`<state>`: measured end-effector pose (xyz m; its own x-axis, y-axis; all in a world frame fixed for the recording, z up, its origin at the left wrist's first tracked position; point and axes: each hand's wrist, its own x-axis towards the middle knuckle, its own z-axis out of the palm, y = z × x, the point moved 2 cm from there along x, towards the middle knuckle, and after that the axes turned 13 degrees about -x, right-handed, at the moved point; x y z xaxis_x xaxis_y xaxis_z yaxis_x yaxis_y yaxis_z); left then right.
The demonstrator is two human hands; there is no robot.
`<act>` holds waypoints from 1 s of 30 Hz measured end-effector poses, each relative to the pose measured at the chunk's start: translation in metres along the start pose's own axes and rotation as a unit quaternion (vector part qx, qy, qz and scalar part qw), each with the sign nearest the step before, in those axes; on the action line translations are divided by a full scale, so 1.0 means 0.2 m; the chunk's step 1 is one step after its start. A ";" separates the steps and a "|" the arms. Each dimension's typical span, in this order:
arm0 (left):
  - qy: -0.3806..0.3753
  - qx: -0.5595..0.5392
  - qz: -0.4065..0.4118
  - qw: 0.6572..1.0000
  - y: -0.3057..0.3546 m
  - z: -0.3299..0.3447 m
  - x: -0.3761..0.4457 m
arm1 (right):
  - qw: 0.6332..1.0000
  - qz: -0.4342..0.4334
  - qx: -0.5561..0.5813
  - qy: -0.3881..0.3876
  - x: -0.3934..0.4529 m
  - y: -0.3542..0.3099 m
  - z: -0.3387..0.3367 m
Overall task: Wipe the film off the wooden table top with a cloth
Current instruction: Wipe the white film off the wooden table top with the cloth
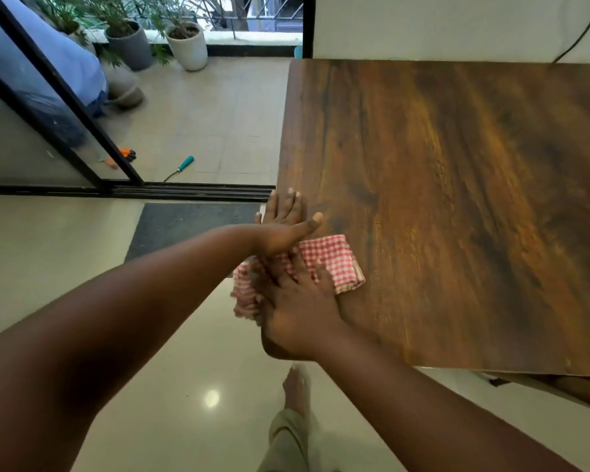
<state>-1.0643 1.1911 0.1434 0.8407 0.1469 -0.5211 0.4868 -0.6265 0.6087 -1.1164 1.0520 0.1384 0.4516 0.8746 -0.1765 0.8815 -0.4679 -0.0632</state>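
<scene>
Keep your right hand [295, 298], fingers spread, pressing the checked cloth [334, 260] flat; left hand [283, 223], fingers straight together, seems to steady the wooden table top [457, 199] edge.

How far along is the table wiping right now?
Done: nothing shows as finished; no film is discernible on the table top. In hand: the right hand presses the checked cloth at the table's left edge, the left hand flat beside it. Left: the wide surface beyond the cloth.
</scene>
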 end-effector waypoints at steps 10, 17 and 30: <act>-0.011 0.023 -0.022 0.999 -0.02 0.02 0.03 | 0.999 -0.044 -0.015 -0.028 -0.35 -0.14 -0.01; 0.006 0.044 -0.013 0.999 -0.05 0.04 0.05 | 1.000 0.010 -0.001 -0.027 -0.67 0.18 0.03; 0.015 0.070 -0.007 0.997 -0.03 0.05 0.03 | 0.987 0.160 0.006 -0.020 -0.76 0.38 0.05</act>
<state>-1.0642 1.1887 0.1305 0.8418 0.1769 -0.5099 0.4622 -0.7242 0.5118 -1.1190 0.8825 0.1502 0.7005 0.6761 -0.2283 0.6928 -0.7211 -0.0098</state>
